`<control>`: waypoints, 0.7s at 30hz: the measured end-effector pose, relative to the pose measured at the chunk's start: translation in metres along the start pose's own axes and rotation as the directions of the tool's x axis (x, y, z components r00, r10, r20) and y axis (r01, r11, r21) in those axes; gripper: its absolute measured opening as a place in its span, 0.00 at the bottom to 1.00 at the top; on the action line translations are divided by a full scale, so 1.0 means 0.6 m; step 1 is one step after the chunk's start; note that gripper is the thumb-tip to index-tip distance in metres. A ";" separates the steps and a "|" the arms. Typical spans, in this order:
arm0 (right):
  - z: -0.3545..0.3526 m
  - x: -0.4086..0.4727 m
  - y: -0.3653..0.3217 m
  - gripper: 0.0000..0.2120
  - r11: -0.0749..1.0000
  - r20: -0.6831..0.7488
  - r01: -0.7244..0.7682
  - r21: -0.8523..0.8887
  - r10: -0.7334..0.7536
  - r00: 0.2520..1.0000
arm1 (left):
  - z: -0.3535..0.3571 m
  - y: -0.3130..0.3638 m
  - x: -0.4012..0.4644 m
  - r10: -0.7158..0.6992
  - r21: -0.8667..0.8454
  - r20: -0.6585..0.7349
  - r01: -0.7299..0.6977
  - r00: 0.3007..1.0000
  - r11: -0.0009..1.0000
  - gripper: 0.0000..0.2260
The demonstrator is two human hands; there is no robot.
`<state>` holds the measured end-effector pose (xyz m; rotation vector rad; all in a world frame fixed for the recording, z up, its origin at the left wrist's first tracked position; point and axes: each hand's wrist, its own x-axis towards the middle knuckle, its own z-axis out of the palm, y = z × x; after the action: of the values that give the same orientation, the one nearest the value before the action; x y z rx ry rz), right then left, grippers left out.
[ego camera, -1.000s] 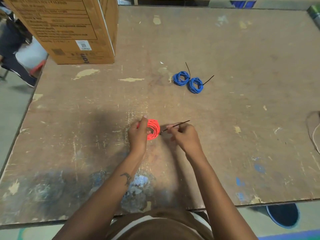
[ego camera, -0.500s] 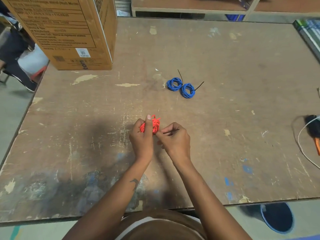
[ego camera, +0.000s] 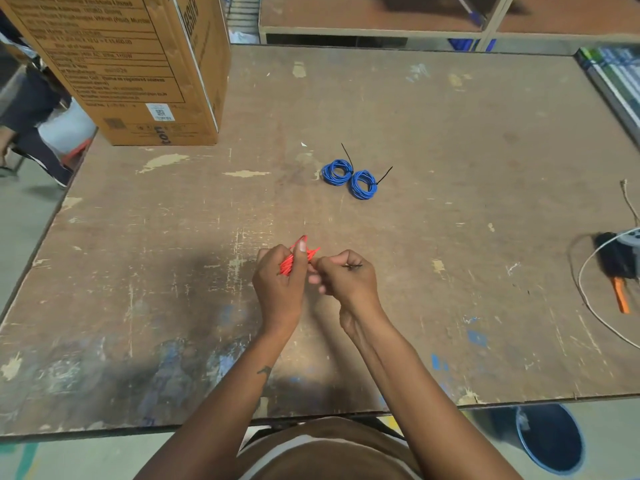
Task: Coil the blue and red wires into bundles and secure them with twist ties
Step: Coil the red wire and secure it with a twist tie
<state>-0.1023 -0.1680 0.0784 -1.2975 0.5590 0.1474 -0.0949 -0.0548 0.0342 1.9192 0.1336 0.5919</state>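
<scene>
My left hand [ego camera: 280, 285] grips a small coil of red wire [ego camera: 292, 259] above the middle of the worn wooden table [ego camera: 450, 271], thumb over the coil. Just right of it, my right hand [ego camera: 346, 280] pinches a thin black twist tie [ego camera: 353, 266] that runs toward the coil; most of the tie is hidden by my fingers. Farther back lie two blue wire coils [ego camera: 349, 178] side by side, each with a black tie end sticking out.
A big cardboard box [ego camera: 138, 64] stands at the back left corner. At the right edge lie a black and orange tool [ego camera: 616, 268] and a loop of white cord [ego camera: 588, 299]. A blue bucket [ego camera: 550, 438] sits on the floor below the front edge.
The red coil has been lifted off the table and turned more edge-on in my left hand. My right hand has drawn in close, and the tie's free end is shorter.
</scene>
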 end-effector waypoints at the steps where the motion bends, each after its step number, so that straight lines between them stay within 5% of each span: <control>1: -0.003 -0.001 -0.001 0.12 0.998 0.008 -0.027 0.065 0.027 1.000 | 0.000 0.001 -0.001 0.003 0.012 -0.016 -0.003 1.000 1.000 0.23; 14: 0.007 -0.029 0.036 0.10 0.955 0.033 -0.015 0.297 0.005 0.999 | 0.037 0.019 -0.019 -0.207 -0.171 -0.063 0.194 0.976 0.966 0.20; 21: 0.006 -0.017 0.042 0.09 0.855 0.109 -0.248 0.456 0.223 0.969 | 0.043 0.033 -0.027 -0.215 -0.162 0.001 0.212 0.977 0.964 0.16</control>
<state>-0.1205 -0.1550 0.0618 -0.7486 0.6616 0.2341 -0.1004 -0.0906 0.0383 1.7166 0.2912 0.4595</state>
